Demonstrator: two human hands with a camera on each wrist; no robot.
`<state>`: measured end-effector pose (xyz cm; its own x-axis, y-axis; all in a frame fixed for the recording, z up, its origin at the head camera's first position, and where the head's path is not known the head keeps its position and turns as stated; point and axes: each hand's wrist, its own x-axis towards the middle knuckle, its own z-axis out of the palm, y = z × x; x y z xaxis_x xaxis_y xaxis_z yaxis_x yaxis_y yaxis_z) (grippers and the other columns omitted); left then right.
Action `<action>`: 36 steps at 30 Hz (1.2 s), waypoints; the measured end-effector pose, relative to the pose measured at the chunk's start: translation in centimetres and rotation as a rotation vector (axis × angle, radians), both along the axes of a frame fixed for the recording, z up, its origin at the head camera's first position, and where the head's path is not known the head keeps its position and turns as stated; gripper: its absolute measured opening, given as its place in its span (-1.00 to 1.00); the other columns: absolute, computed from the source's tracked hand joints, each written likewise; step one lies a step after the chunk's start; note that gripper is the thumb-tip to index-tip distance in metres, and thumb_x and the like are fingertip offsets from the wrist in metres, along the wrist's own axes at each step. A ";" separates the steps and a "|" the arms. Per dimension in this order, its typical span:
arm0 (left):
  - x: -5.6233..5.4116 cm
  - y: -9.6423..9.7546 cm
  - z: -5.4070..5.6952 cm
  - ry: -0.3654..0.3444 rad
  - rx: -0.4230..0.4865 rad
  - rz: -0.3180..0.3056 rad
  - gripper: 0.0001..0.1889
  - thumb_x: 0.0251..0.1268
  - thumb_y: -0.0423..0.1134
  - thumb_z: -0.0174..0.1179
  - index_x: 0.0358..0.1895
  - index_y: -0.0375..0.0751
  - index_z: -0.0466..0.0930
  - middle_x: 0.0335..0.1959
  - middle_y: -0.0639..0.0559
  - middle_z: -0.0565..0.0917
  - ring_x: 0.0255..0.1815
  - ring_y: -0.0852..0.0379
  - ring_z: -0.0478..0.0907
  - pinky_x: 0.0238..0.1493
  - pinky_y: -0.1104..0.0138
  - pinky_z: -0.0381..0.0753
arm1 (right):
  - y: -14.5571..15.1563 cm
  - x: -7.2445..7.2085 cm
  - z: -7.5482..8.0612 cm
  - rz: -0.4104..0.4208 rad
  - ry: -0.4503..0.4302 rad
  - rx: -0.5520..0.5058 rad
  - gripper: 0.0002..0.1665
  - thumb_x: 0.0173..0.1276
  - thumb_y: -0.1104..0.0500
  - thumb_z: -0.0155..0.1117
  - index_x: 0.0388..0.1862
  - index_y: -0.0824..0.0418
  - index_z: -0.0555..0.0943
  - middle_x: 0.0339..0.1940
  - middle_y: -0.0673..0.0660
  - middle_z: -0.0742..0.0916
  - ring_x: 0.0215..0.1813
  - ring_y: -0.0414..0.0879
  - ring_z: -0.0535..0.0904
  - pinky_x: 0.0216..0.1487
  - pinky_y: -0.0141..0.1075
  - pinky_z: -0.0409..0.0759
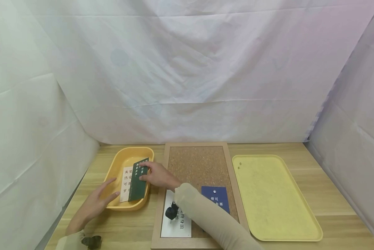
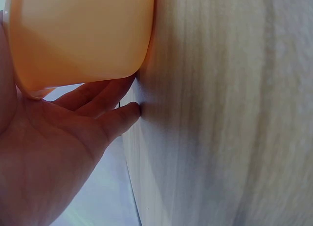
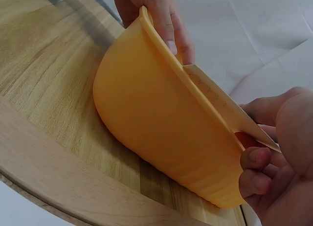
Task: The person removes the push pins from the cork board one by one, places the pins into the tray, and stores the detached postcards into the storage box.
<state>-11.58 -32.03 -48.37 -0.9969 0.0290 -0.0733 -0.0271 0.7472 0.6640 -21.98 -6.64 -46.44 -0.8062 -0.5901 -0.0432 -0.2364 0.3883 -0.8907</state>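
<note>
My right hand (image 1: 157, 174) pinches a dark green card (image 1: 138, 184) with white writing by its right edge. The green card is tilted over the yellow plastic bin (image 1: 124, 208), overlapping a cream card (image 1: 125, 185) with dark writing. In the right wrist view, the right hand (image 3: 279, 177) grips a card's edge beside the bin's rim. My left hand (image 1: 91, 205) holds the bin's near-left corner, thumb and a finger over the rim. The left wrist view shows other fingers (image 2: 105, 96) along the bin's outside, low near the table.
A wood-framed corkboard (image 1: 196, 166) lies right of the bin. On it are a white card (image 1: 166, 227), partly under my right arm, and a blue card (image 1: 218, 198) with a round pin (image 1: 214, 191). Farther right lies a yellow tray (image 1: 274, 198). White sheets (image 1: 187, 86) surround the table.
</note>
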 end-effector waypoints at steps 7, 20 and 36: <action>0.0 -0.1 0.0 -0.004 0.008 -0.001 -0.23 0.41 0.18 0.11 0.53 -0.15 0.15 0.50 -0.40 0.19 0.46 -0.53 0.07 0.27 -0.45 0.10 | -0.2 0.0 0.0 -0.017 0.020 0.026 -0.38 0.34 0.05 0.39 0.37 -0.04 0.50 0.18 -0.05 0.66 -0.05 -0.30 0.53 -0.02 -0.43 0.53; 0.0 -0.1 -0.1 -0.005 0.018 -0.005 -0.24 0.42 0.17 0.11 0.53 -0.13 0.14 0.51 -0.40 0.18 0.46 -0.55 0.06 0.25 -0.48 0.10 | -0.4 0.2 0.1 -0.024 0.045 0.070 -0.40 0.32 0.03 0.40 0.34 -0.04 0.53 -0.13 -0.07 0.68 -0.30 -0.25 0.52 -0.36 -0.41 0.52; 0.1 0.0 0.0 -0.016 0.019 0.000 -0.22 0.42 0.19 0.10 0.54 -0.14 0.13 0.52 -0.40 0.15 0.47 -0.55 0.04 0.26 -0.48 0.08 | 0.0 0.3 0.0 0.003 0.066 0.064 -0.40 0.35 0.07 0.36 0.37 0.01 0.51 -0.08 -0.07 0.68 -0.42 -0.27 0.48 -0.45 -0.43 0.51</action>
